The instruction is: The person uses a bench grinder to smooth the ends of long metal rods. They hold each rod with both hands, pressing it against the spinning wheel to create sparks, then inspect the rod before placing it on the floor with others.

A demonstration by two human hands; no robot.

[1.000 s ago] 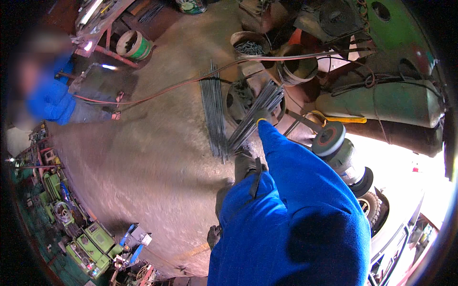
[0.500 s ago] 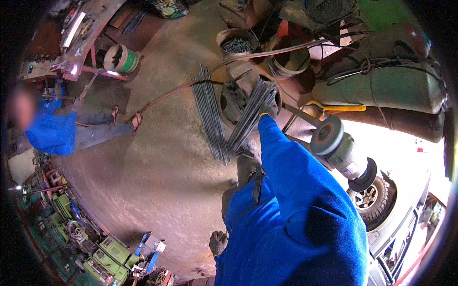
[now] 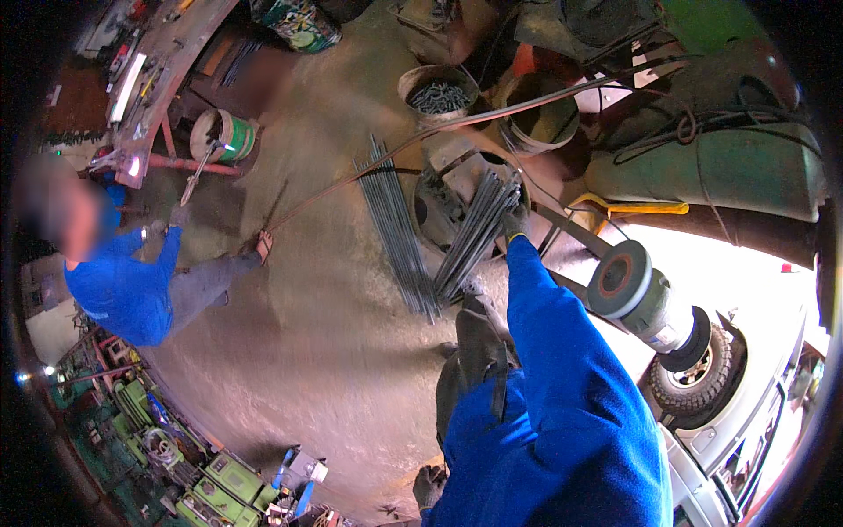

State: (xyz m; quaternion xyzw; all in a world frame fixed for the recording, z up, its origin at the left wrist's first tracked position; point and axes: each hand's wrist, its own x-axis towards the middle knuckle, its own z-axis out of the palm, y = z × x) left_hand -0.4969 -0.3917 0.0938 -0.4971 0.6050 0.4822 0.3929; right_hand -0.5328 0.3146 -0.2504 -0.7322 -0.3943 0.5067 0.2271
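My right hand, in a grey glove, is closed around the side of a slanted bundle of thin metal rods, near its upper end. The rods hide part of its fingers. More long rods lie side by side on the floor just left of the bundle. Beneath and behind the bundle is a round dark metal piece. My left hand, also gloved, hangs low beside my body, its fingers loosely bent and nothing visible in it.
A bench grinder stands close to my right arm. Beyond the rods are a bucket of small metal pieces and another bucket. A hose crosses the floor. A co-worker in blue stands left, near a workbench.
The whole view has shifted, so the rods and grinder sit lower and farther right. My right hand stays at the bundle. The co-worker has turned, with a hand now out by the bucket.
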